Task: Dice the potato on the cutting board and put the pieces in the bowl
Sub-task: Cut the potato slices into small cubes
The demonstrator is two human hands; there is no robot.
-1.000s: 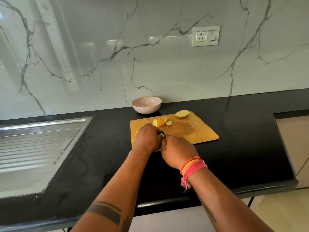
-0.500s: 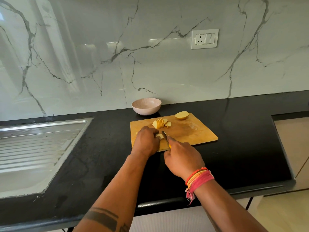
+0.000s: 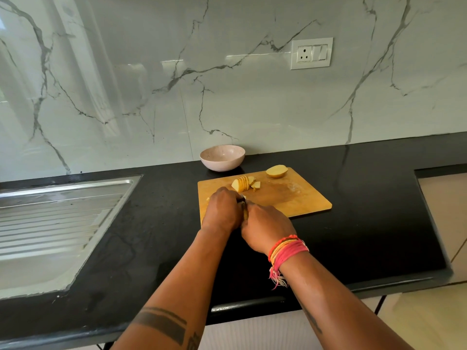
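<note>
On the rectangular wooden cutting board (image 3: 290, 195), the left hand (image 3: 222, 210) and right hand (image 3: 265, 227) meet, fingers curled over a mostly hidden yellow-handled knife (image 3: 244, 210), behind them sliced potato pieces (image 3: 243, 184), an uncut potato half (image 3: 276, 171) and the pale pink bowl (image 3: 222, 157).

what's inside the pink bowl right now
The bowl by the wall shows only bare pink interior, no potato pieces. Its near rim covers the bottom nearest the camera, so that part cannot be checked.

Both forearms are reaching forward over the cutting board (image 3: 290, 198), the left hand (image 3: 222, 210) and right hand (image 3: 265, 227) curling closed, knuckles touching.
</note>
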